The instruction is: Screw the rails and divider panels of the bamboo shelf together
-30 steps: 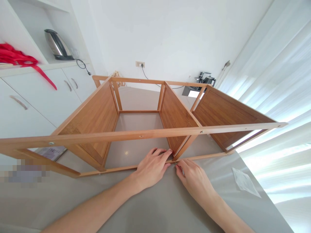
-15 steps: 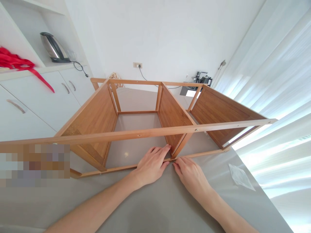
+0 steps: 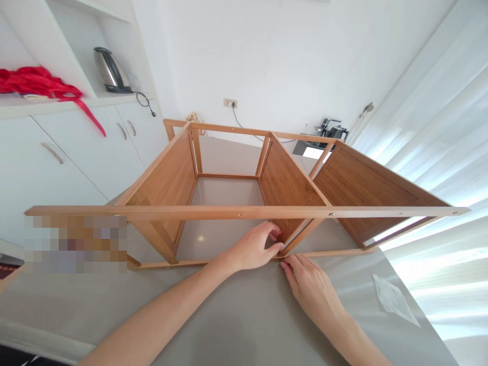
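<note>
A brown wooden shelf rack (image 3: 244, 212) lies on its side on a grey table (image 3: 236, 315), its boards standing upright. My left hand (image 3: 253, 248) reaches in under the near upper rail. Its fingers and thumb are curled against the lower front corner of the middle board (image 3: 292, 190), by the lower rail. Just to the right, my right hand (image 3: 310, 277) is closed in a pinch at the outer side of that lower rail (image 3: 328, 253). Whatever sits between its fingertips is hidden. A screw head (image 3: 331, 214) shows in the upper rail above.
A clear plastic bag (image 3: 394, 300) lies at the table's right side. A pixelated patch covers the rack's left end. White cabinets (image 3: 80, 147) with a kettle (image 3: 111, 71) and red cloth (image 3: 41, 84) stand left. Curtains (image 3: 450, 168) hang right; appliances (image 3: 324, 137) stand behind.
My left hand's fingers have lifted and bent, no longer lying flat along the rail. My right hand keeps its pinch at the same joint. The whole view has shifted, moving the scene slightly right.
</note>
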Demonstrator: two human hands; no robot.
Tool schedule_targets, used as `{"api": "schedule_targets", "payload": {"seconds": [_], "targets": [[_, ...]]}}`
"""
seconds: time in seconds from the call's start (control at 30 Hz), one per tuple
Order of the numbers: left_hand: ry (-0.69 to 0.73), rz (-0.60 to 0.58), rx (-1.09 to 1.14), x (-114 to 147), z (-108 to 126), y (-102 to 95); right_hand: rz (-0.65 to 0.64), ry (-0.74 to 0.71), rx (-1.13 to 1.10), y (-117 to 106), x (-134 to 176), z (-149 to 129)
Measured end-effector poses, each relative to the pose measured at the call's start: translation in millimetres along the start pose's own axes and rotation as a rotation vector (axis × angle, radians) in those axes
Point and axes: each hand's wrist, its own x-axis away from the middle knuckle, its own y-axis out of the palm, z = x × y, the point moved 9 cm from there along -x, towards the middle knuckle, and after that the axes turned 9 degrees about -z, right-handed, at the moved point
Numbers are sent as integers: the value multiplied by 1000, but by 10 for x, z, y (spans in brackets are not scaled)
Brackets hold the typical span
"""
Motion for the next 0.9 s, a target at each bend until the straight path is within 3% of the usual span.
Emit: {"api": "schedule_targets", "payload": {"seconds": [0.17, 0.43, 0.77, 0.9], "targets": [[29, -16, -94, -89, -60, 20, 48, 4, 7, -27, 25, -24], [-13, -110, -357, -61, -7, 130, 76, 59, -189, -8, 79, 19], [-138, -201, -432, -87, -132, 184, 126, 34, -268, -70, 57, -20], [-113, -214, -458, -121, -167, 234, 155, 30, -241, -23, 66, 25]]}}
